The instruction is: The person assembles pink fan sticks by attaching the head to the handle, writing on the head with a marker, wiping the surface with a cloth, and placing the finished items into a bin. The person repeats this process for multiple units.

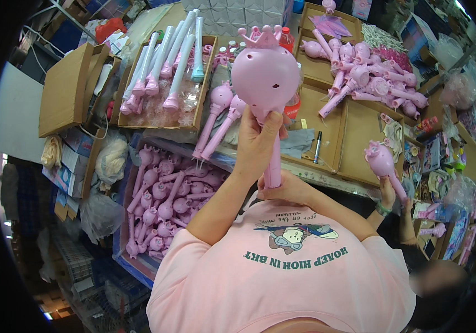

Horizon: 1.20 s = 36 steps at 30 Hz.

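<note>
I hold up a pink toy wand (266,72) with a round head, small holes in its face and a crown on top. My left hand (260,139) is wrapped round its neck, thumb across the front, just under the head. Lower down, my right hand (289,187) closes about the bottom end of the handle, its fingers partly hidden behind it. Left of my left hand, two similar pink wands (215,114) lie at the table's edge. A pen (317,147) rests in a cardboard tray (354,139) on the right.
Below left, a blue-rimmed bin (120,244) holds many pink wands. A cardboard box (207,83) carries wands with pale tubes. More pink wands (365,75) are heaped at the back right. At right a co-worker's hand (386,194) holds another wand (381,160). A red-capped bottle (286,39) stands behind.
</note>
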### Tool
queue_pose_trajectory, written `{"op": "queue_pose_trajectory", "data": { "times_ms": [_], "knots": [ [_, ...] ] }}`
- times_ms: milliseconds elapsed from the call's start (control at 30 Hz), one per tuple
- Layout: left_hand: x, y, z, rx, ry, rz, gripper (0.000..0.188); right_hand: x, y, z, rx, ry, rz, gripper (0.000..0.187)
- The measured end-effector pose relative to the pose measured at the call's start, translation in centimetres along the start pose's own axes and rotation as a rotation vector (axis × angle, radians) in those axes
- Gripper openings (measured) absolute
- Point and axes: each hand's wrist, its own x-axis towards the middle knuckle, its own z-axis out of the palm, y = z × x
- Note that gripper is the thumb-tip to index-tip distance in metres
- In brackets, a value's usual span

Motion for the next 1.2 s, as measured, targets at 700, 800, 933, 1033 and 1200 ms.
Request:
{"op": "queue_pose_trajectory", "data": {
  "times_ms": [700,800,933,1033,1200],
  "knots": [
    [2.7,0.7,-2.2,-0.792,-0.092,-0.368,0.047,-1.5,-2.5,-0.8,0.162,-0.202,-0.049,0.04],
    [3.8,0.3,-3.2,-0.719,-0.032,-0.306,0.042,-1.1,-2.7,-1.4,-0.294,0.159,-0.203,0.046],
    [6.0,-0.7,-3.6,-0.642,0.205,-0.267,0.037,-1.8,-4.0,-2.2,-0.171,0.231,-0.21,0.044],
    [6.5,-1.4,-3.6,-0.417,0.144,-0.245,0.036,-2.7,-5.8,-3.4,0.304,0.016,-0.348,0.035],
    [5.2,-2.5,-4.5,-0.151,0.034,-0.311,0.036,-4.2,-9.0,-9.0,0.483,0.201,-0.602,0.032]
  ]
}}
